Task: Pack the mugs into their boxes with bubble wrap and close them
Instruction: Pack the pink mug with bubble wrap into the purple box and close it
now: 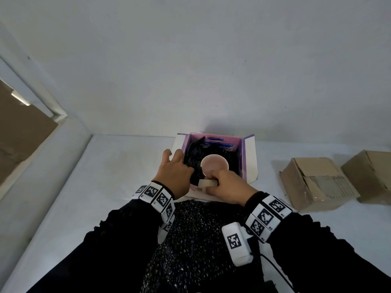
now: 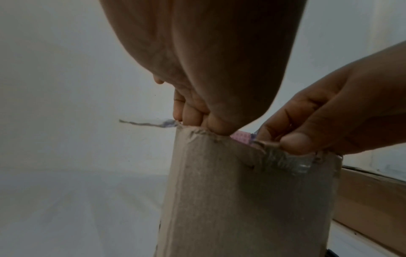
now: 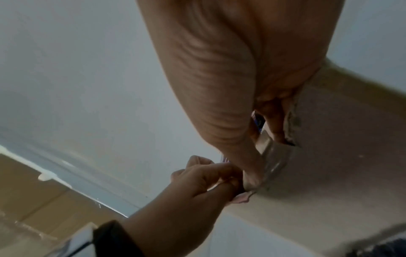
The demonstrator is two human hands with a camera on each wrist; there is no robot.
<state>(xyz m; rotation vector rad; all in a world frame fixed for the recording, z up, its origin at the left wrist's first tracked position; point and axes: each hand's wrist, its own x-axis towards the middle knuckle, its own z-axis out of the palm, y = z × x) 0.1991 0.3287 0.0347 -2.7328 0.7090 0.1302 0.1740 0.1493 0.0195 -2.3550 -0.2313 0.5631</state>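
An open box (image 1: 249, 157) with a purple inside stands at the back of the white table, lined with black bubble wrap (image 1: 194, 157). A pink mug (image 1: 214, 163) sits upright in the wrap. My right hand (image 1: 230, 187) pinches the mug's pale handle (image 1: 208, 182) at the box's near wall (image 2: 241, 200), thumb on the torn, taped edge (image 2: 294, 142). My left hand (image 1: 175, 172) is at the box's near left corner, its fingers (image 2: 197, 118) curled over the wall's top edge onto the wrap. The mug's lower body is hidden.
A loose sheet of black bubble wrap (image 1: 196, 240) lies between my forearms in front of the box. Two brown cardboard boxes (image 1: 317, 182) (image 1: 368, 174) stand on the table to the right. The wall rises just behind. The table's left edge (image 1: 63, 166) drops beside a brown surface (image 1: 21, 134).
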